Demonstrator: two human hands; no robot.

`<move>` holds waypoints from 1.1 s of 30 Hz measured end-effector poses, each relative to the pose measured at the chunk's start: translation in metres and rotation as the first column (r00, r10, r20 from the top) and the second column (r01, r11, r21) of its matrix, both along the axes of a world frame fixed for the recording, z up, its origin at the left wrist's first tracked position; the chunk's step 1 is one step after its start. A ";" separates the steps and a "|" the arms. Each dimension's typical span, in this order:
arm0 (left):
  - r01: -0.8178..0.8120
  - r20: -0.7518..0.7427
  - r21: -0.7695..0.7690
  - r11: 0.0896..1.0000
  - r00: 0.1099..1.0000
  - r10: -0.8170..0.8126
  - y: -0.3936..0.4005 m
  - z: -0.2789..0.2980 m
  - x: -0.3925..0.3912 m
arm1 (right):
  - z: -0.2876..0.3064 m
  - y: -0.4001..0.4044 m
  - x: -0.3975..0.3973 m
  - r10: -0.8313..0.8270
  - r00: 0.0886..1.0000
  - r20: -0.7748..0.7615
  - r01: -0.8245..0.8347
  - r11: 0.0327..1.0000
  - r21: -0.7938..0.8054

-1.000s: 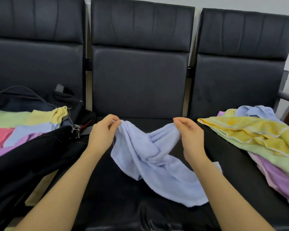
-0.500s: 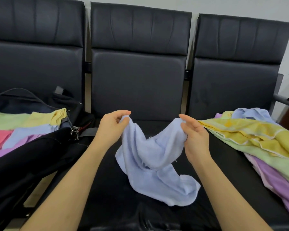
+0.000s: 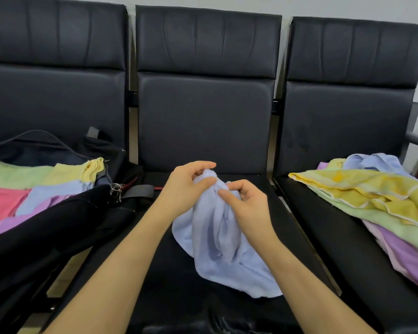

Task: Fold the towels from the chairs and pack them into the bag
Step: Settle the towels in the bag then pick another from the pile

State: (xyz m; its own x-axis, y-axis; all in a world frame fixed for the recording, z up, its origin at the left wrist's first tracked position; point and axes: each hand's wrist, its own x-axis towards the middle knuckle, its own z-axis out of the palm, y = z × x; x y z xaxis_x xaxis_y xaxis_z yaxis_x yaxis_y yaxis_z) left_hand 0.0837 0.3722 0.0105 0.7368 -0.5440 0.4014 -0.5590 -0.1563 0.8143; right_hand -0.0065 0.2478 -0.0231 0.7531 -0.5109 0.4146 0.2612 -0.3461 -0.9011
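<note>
At the centre of the frame the left hand and the right hand meet close together, each pinching the bunched top edge of a pale blue towel, which hangs crumpled onto the middle chair seat and is not yet folded flat. At the left edge, the black bag lies open with folded towels in green, yellow, pink, blue and lilac already laid inside, so a good share of the packing looks done. At the right edge, an unfolded pile of yellow, green, blue and purple towels waits on the right-hand chair; several folds remain.
</note>
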 end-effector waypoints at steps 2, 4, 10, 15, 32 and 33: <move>-0.055 0.045 0.066 0.996 0.998 0.052 0.003 -0.004 0.006 | 0.001 -0.010 0.001 -0.034 0.999 -0.001 0.034 0.999 0.014; -0.070 0.012 0.024 0.997 0.997 0.070 0.006 -0.007 0.009 | 0.002 -0.017 0.002 -0.059 0.998 -0.021 0.059 0.998 0.023; -0.009 -0.260 -0.155 0.988 0.965 -0.032 0.011 -0.008 0.009 | -0.001 -0.025 0.002 -0.078 0.995 -0.063 0.080 0.996 0.038; 0.091 -0.421 -0.205 0.974 0.891 -0.172 0.015 -0.007 0.007 | 0.001 -0.029 -0.002 -0.077 0.994 -0.080 0.081 0.996 0.048; -0.069 -0.304 -0.197 0.978 0.953 0.006 0.030 -0.009 -0.007 | 0.010 -0.029 -0.028 0.037 0.983 -0.182 -0.055 0.994 -0.096; -0.099 -0.304 -0.219 0.971 0.952 0.029 0.032 -0.006 -0.007 | 0.013 -0.029 -0.031 0.042 0.979 -0.197 -0.074 0.985 -0.154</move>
